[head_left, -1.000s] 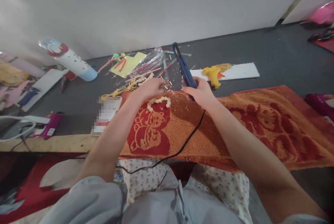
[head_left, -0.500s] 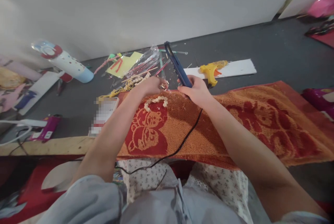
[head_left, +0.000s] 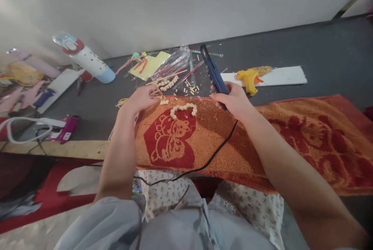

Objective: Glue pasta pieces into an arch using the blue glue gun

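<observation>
My right hand (head_left: 231,96) is closed around a long dark blue corded tool (head_left: 214,71), shaped like a hair straightener, which points up and away over the towel. A black cord (head_left: 215,153) runs from it toward my lap. My left hand (head_left: 144,98) is curled, fingertips together, at the far left edge of the orange and red towel (head_left: 215,133); what they hold, if anything, I cannot make out. Close to those fingertips lies a short row of cream pieces (head_left: 164,102). A curved chain of cream pieces (head_left: 183,108) rests on the towel between my hands.
Beyond the towel, loose cream bits (head_left: 190,89), clear plastic wrap (head_left: 175,61) and yellow paper (head_left: 150,65) lie scattered. A yellow glue gun (head_left: 250,79) sits on a white board (head_left: 288,76). A dotted bottle (head_left: 91,63) lies at left, with a purple box (head_left: 69,129) nearer.
My left hand has moved left, away from the loose cream bits to the towel's far left edge. My right hand still holds the blue tool. The whole view has shifted slightly.
</observation>
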Demonstrator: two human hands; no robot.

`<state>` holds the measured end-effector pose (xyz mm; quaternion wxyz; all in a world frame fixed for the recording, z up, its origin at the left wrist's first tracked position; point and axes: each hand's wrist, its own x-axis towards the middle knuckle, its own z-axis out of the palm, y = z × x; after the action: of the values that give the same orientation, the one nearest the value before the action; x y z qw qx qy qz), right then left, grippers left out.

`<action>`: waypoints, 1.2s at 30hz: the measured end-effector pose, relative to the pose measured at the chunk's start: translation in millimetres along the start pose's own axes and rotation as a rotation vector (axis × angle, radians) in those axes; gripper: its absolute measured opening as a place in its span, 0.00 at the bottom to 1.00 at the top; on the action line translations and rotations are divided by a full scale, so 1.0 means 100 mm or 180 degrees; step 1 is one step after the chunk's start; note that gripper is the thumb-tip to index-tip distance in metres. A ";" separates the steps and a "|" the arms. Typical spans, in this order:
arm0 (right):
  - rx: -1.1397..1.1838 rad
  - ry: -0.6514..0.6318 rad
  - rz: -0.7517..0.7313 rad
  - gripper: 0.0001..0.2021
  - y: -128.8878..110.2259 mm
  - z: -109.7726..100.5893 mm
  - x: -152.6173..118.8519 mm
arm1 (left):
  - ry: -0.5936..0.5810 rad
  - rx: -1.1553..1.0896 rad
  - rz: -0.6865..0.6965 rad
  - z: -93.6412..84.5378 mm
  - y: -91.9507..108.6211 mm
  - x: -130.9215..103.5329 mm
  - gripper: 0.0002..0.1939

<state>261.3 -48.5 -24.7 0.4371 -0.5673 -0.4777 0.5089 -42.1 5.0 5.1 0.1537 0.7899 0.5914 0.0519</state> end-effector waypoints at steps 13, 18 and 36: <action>-0.0410 -0.0133 -0.0184 0.14 0.16 0.03 0.04 | -0.0146 0.0147 -0.0047 0.15 -0.20 -0.11 0.15; -0.0454 -0.0144 -0.0173 0.13 0.16 0.02 0.04 | -0.0173 0.0158 -0.0091 0.17 -0.21 -0.09 0.16; -0.0498 -0.0209 -0.0218 0.13 0.22 0.01 0.07 | -0.0028 -0.0032 -0.0296 0.13 -0.22 -0.15 0.17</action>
<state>262.2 -45.0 -47.8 0.3927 -0.5661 -0.5492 0.4730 -63.3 -6.5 -12.4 0.1624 0.7610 0.6266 0.0442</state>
